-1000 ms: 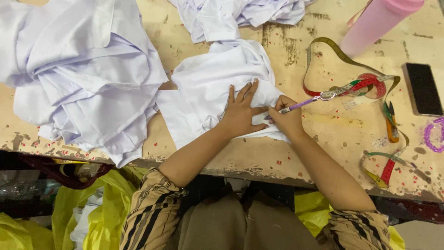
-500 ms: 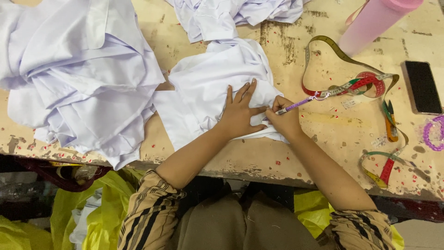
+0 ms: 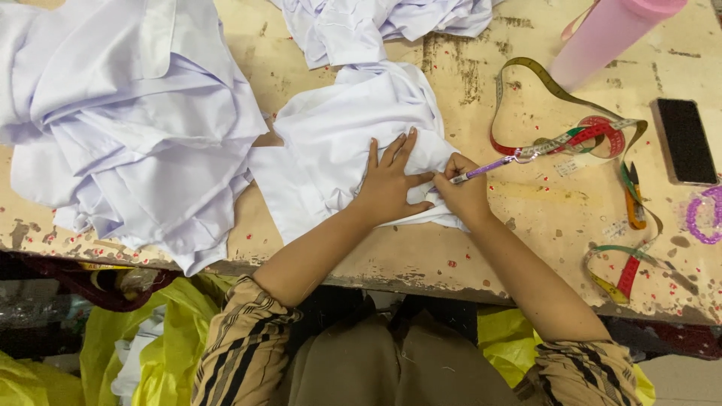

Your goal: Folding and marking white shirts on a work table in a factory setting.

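Pressing white cloth (image 3: 338,143) flat, left hand (image 3: 391,184) spread open; right hand (image 3: 465,197) clamped on purple pen (image 3: 481,170).

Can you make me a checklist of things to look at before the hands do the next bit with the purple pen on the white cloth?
1. Left hand flat on the white cloth, holding it down: ok.
2. Right hand gripping the purple pen: ok.
3. Pen tip touching the cloth: cannot tell, fingers hide it.
4. Cloth smooth under the hands: not ok, it is wrinkled.
5. Measuring tape off the cloth: ok.
6. Cloth fully on the table: ok.
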